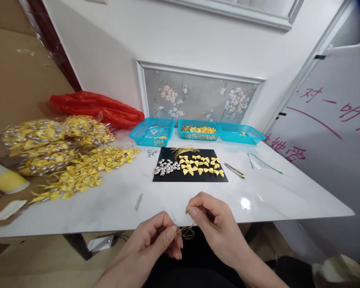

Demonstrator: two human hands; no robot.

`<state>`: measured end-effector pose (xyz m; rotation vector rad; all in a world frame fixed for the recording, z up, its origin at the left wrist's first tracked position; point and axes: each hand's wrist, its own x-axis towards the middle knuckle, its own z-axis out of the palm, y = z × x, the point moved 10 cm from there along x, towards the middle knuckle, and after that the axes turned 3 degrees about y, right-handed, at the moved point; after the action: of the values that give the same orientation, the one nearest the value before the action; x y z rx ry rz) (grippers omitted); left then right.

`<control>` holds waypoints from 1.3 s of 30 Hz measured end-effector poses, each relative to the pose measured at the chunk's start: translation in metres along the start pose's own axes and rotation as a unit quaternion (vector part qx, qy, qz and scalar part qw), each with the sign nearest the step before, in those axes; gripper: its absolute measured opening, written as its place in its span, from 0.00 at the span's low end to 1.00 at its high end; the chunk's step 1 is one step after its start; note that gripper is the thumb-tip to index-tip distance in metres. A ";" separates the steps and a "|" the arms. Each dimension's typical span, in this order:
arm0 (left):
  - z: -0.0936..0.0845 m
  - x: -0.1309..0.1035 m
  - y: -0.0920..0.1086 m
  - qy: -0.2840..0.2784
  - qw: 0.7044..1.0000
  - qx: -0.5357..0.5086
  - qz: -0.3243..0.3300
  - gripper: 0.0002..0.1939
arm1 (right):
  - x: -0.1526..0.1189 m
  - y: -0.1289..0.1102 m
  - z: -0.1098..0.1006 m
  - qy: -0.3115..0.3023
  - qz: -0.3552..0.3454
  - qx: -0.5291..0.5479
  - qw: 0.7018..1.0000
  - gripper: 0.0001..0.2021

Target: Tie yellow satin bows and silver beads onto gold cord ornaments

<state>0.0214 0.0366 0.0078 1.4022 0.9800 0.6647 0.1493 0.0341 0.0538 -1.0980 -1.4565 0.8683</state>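
Note:
At the table's front edge my left hand [160,238] is closed, thumb against fingers, pinching a thin yellow-green cord [188,232] that hangs in loops between the hands. My right hand [211,224] is also closed in a pinch, a little higher and to the right, with a fine strand at its fingertips. Beyond them lies a black mat [198,178]. On it are rows of yellow ribbon bows [199,163], a cluster of silver beads [167,168] and a bundle of gold-coloured cords [183,152].
Three blue baskets [134,137] stand against the wall. Tweezers [235,170] lie right of the mat. Bagged yellow bows with silver beads [42,140] and a loose pile [84,172] fill the left, before a red plastic bag [93,106]. A whiteboard [333,160] leans at right.

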 end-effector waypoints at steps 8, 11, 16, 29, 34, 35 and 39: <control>-0.016 0.001 -0.031 0.054 0.989 -0.118 -0.065 0.19 | 0.002 -0.018 -0.004 -0.016 -0.026 -0.007 1.000 0.10; -0.017 0.001 -0.029 0.070 0.975 -0.203 -0.060 0.20 | 0.001 -0.024 -0.003 -0.019 -0.032 -0.016 0.999 0.10; -0.010 0.005 -0.016 0.065 0.971 -0.227 -0.028 0.17 | 0.001 -0.025 0.000 -0.020 -0.040 -0.029 0.999 0.10; 0.000 0.011 -0.012 0.048 0.958 -0.281 -0.033 0.16 | 0.007 -0.008 0.009 -0.009 0.030 0.072 0.997 0.08; 0.006 0.010 -0.029 0.047 0.938 -0.329 -0.096 0.16 | 0.010 -0.004 0.001 0.023 0.019 0.062 0.998 0.07; 0.005 0.011 -0.031 0.052 0.935 -0.335 -0.102 0.17 | 0.011 -0.003 0.000 0.023 0.020 0.064 0.997 0.07; 0.000 0.013 -0.034 0.077 0.929 -0.344 -0.111 0.16 | 0.012 0.000 0.002 0.017 0.028 0.074 0.997 0.07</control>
<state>0.0221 0.0449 -0.0274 0.6191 0.8873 0.8509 0.1470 0.0450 0.0574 -1.0414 -1.3175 0.9756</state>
